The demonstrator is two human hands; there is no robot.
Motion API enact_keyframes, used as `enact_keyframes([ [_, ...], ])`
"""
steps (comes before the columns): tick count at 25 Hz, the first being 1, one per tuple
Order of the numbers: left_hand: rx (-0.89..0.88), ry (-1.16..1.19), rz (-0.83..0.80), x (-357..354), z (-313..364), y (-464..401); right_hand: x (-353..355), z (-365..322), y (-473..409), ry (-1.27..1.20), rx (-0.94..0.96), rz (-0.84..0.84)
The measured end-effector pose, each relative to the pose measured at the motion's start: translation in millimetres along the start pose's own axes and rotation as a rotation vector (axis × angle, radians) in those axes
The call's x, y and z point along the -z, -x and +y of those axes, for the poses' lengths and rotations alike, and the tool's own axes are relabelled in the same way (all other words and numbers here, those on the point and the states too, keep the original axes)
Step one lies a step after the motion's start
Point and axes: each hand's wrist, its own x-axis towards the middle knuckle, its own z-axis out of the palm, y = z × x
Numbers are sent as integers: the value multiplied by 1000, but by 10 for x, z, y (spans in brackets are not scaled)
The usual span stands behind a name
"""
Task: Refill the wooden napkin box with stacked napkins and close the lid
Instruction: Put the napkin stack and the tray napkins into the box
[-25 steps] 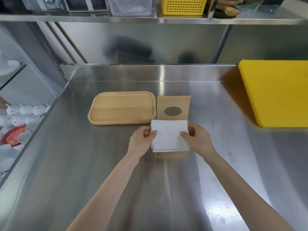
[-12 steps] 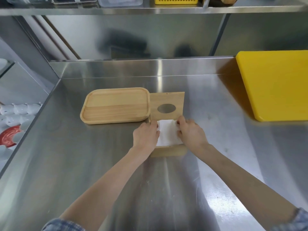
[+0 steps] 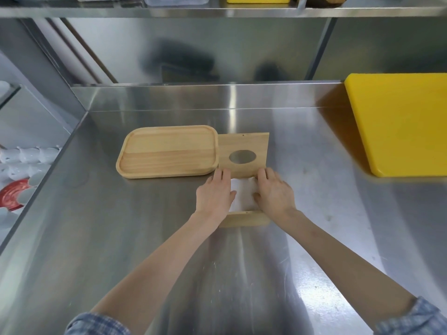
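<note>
At the far left, below the edge of the steel counter (image 3: 96,238), white cups (image 3: 26,155) and a red plate (image 3: 14,197) sit on a lower level. On the counter, a wooden tray (image 3: 167,151) lies flat, its right edge just beside the lid (image 3: 243,154) of the wooden napkin box (image 3: 244,218). The lid, with an oval hole in it, is folded back away from the person, leaving the box open. The left hand (image 3: 214,194) lies palm down with fingers extended, released flat along the left side of the box and touching the white napkins (image 3: 243,195). The napkins sit inside the box, showing between the two hands. The right hand (image 3: 274,192) lies likewise flat and unclenched on the right side of the napkins, fingertips reaching the lid's near edge. Only the box's near wall shows clearly below the wrists. Well apart at the right, a yellow cutting board (image 3: 401,122) rests on the counter. Checked blue sleeves (image 3: 96,325) show at the bottom corners.
</note>
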Motion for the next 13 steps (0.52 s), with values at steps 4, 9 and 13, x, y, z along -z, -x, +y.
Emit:
enact_keyframes([
  [4, -142, -16, 44, 80, -13, 25, 28, -5, 86, -22, 157, 13],
  [9, -253, -271, -278, 40, -23, -33, 18, -50, 76, 207, 245, -254],
  [13, -277, -390, -464, 33, -10, -134, -37, -22, 21, 336, 174, -385],
])
